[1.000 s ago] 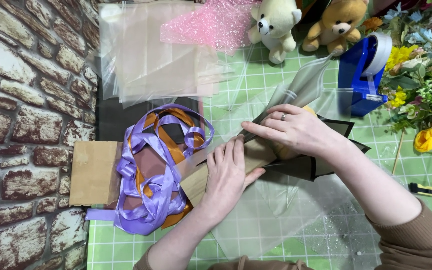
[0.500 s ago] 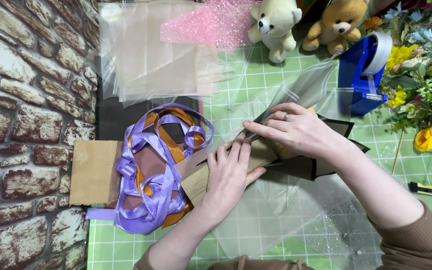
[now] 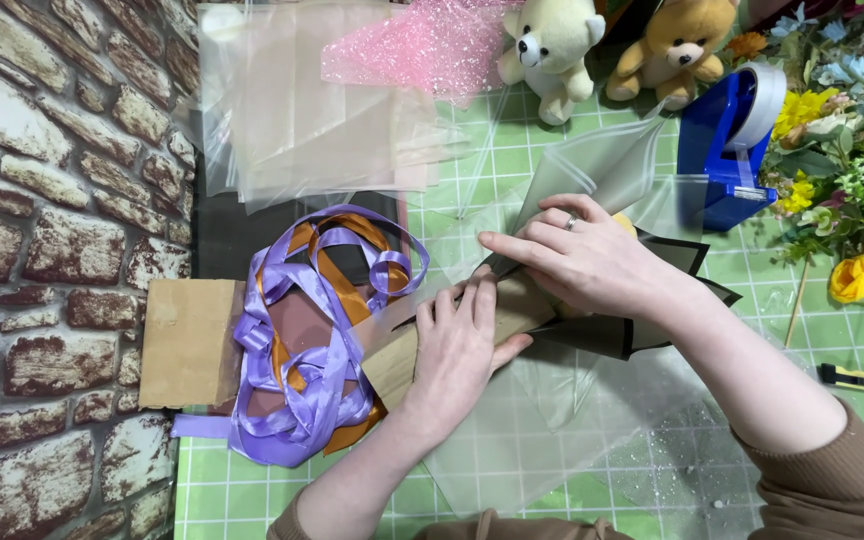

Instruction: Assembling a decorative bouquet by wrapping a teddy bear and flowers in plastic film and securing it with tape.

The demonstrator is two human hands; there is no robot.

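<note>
My left hand (image 3: 457,350) lies flat on a brown paper wrap (image 3: 522,305) rolled into a cone shape on the table. My right hand (image 3: 587,262) presses down on the same wrap just above, fingers pointing left, a ring on one finger. A clear cellophane sheet (image 3: 592,175) folds over the wrap under my right hand. Black paper (image 3: 602,335) sticks out to the right beneath my right wrist. A yellow flower head (image 3: 624,222) peeks out behind my right hand.
A tangle of purple and orange ribbon (image 3: 317,335) lies left of my hands, beside a brown cardboard piece (image 3: 187,340). Clear and pink sheets (image 3: 352,110) lie at the back, two teddy bears (image 3: 552,50), a blue tape dispenser (image 3: 732,140), flowers (image 3: 852,190) and a yellow cutter (image 3: 862,378) on the right.
My right hand's fingers have slid slightly left along the wrap. My left hand stays pressed in place.
</note>
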